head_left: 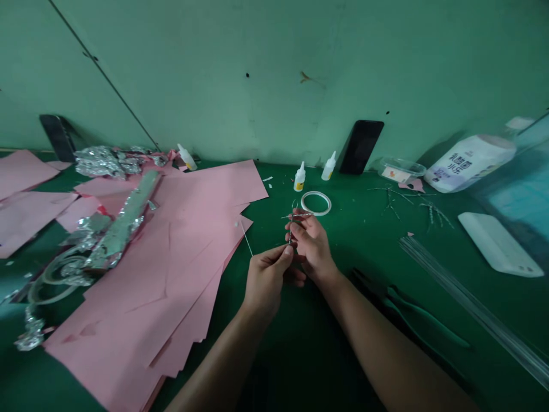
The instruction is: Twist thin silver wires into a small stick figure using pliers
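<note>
Two forearms (364, 329); two hands (263, 281) pinching one wire piece (291, 218).

From the right hand (315, 243), green tabletop (362, 240) lies free at three o'clock, until thin rods (446, 281) cut across! Tape ring (316, 193) blocks twelve, a glue bottle (299, 179) stands beyond, pliers (381, 290) bar four, pink sheets (193, 229) crowd nine.

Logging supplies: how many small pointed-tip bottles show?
3: a left bottle by the pink sheets, a middle bottle behind the white ring, a right bottle beside the right-hand phone. Others could be hidden.
</note>
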The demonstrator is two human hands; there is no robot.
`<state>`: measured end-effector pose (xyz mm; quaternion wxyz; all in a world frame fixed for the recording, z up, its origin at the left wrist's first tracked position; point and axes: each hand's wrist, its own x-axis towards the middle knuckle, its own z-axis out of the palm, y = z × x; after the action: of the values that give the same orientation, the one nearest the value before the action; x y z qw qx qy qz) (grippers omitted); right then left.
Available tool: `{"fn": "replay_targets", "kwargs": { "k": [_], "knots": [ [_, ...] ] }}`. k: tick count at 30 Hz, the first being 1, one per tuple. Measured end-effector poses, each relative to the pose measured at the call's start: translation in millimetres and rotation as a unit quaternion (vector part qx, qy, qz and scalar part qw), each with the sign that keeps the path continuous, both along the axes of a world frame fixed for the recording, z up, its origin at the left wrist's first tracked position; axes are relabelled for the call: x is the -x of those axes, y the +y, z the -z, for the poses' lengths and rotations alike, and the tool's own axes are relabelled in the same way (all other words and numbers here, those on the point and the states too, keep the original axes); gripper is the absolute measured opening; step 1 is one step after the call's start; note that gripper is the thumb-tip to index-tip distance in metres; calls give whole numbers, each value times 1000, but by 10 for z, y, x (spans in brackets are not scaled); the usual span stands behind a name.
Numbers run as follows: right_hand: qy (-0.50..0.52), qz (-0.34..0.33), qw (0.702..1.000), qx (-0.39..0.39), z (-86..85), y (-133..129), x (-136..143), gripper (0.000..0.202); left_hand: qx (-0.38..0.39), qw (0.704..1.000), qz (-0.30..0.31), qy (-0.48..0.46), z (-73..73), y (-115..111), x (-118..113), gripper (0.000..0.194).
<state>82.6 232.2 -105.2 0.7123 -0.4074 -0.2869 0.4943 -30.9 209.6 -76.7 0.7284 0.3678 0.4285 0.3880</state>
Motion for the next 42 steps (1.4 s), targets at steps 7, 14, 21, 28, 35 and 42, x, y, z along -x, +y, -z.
{"fn": "replay_targets", "kwargs": {
  "k": [7,14,21,28,35,42],
  "knots": [
    [-152,113,982,-9,-126,-4,-6,28,-78,993,11,89,-83,-14,6,28],
    [-70,48,996,-30,-440,-96,-3,25,-167,982,8,92,-227,-112,34,32],
    [-6,-66,992,-111,-1090,-520,-63,20,-214,976,28,14,-693,-429,59,33],
    [-89,-50,982,-159,-1534,-711,-433,22,-248,965,86,-17,-947,-585,-148,39],
    [-167,-3,978,-124,-1628,-656,-681,20,-315,929,180,73,-999,-309,-390,49],
    [-178,74,977,-92,-1552,-512,-990,26,-336,912,228,60,-988,53,-685,52]
  ]
}}
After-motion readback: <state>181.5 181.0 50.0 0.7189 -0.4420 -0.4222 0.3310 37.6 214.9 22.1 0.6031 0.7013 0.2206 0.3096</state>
